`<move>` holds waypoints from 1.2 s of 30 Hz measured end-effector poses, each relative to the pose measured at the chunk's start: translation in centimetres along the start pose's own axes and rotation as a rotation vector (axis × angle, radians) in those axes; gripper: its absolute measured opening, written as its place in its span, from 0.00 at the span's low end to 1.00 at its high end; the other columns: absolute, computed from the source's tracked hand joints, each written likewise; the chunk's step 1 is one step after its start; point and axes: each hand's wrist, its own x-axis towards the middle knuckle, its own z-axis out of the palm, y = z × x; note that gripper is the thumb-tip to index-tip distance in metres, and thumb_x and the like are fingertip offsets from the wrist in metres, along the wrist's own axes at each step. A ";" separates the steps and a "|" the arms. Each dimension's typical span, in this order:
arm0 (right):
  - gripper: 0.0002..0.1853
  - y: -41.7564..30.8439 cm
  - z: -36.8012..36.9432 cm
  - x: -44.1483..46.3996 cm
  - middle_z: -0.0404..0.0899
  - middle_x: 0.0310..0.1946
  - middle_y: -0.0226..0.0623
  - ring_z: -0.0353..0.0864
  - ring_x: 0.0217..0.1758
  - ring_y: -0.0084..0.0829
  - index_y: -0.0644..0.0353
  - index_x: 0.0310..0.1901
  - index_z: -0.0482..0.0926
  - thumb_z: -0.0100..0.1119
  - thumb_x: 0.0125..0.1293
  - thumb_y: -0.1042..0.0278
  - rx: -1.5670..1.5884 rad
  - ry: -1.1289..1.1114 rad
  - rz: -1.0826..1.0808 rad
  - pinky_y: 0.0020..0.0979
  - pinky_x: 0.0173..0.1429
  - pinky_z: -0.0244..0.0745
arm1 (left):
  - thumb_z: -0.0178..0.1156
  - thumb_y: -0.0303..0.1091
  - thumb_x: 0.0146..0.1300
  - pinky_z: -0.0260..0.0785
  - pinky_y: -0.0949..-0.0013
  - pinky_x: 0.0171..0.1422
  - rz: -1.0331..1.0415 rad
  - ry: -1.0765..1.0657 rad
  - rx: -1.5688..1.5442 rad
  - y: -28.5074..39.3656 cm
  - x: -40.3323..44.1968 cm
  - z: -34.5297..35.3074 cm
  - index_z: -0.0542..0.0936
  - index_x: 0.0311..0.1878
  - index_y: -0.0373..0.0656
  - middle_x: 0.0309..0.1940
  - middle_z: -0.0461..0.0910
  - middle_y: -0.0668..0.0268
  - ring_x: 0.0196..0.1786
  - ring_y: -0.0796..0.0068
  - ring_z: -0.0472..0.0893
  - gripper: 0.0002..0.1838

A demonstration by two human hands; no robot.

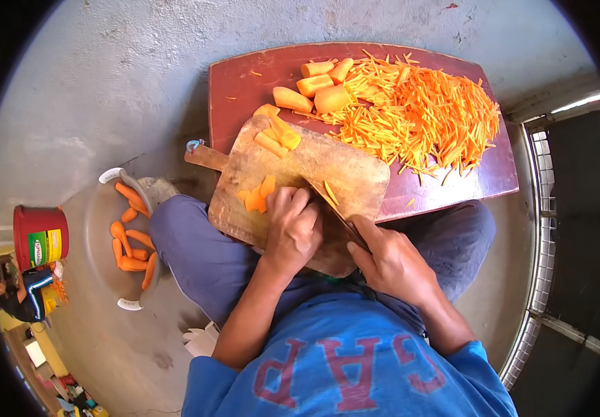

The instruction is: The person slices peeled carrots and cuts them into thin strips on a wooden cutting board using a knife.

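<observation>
A knife (338, 217) is gripped in my right hand (397, 263), its dark blade slanting up and left across the wooden cutting board (355, 163). Close beside the blade, my left hand (292, 233) presses down on the board with curled fingers; what lies under the fingertips is hidden. Flat carrot slices (258, 194) lie left of that hand. Thicker cut carrot pieces (279, 135) rest near the board's upper left corner. A thin carrot strip (330, 192) lies just right of the blade.
A red table (244, 76) under the board holds peeled carrot chunks (331, 99) and a large heap of carrot strips (439, 115). On the floor at left, a basin (98, 267) contains several whole carrots. A red bucket (19, 233) and another person (32, 288) are farther left.
</observation>
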 end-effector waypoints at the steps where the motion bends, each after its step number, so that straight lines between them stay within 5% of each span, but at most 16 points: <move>1: 0.16 0.7 0.6 1.0 0.88 0.41 0.70 0.89 0.48 0.74 0.67 0.63 0.77 0.67 0.82 0.71 0.001 0.041 -0.051 0.64 0.48 0.83 | 0.73 0.22 0.61 0.73 0.47 0.62 0.004 -0.016 0.012 0.0 0.1 0.0 0.93 0.46 0.39 0.47 0.86 0.62 0.53 0.52 0.83 0.11; 8: 0.15 -0.4 -0.6 -0.3 0.88 0.41 0.69 0.89 0.48 0.74 0.68 0.62 0.79 0.67 0.82 0.71 0.011 -0.037 0.060 0.63 0.48 0.83 | 0.73 0.22 0.61 0.73 0.48 0.61 -0.034 0.037 -0.052 -0.2 0.0 0.4 0.92 0.44 0.40 0.47 0.86 0.63 0.52 0.52 0.83 0.08; 21: 0.16 0.9 1.6 2.4 0.89 0.44 0.68 0.90 0.50 0.73 0.68 0.64 0.78 0.68 0.81 0.72 -0.026 0.096 -0.143 0.64 0.50 0.83 | 0.74 0.22 0.59 0.72 0.46 0.61 -0.053 -0.011 -0.030 0.0 -0.2 0.1 0.91 0.43 0.38 0.46 0.86 0.61 0.53 0.50 0.83 0.08; 36: 0.16 0.0 0.6 2.4 0.85 0.40 0.69 0.87 0.46 0.75 0.69 0.63 0.80 0.69 0.81 0.70 0.083 0.072 0.028 0.60 0.49 0.83 | 0.74 0.19 0.61 0.75 0.47 0.60 -0.039 0.110 -0.105 -0.4 -0.2 0.7 0.91 0.43 0.37 0.45 0.87 0.60 0.51 0.50 0.84 0.08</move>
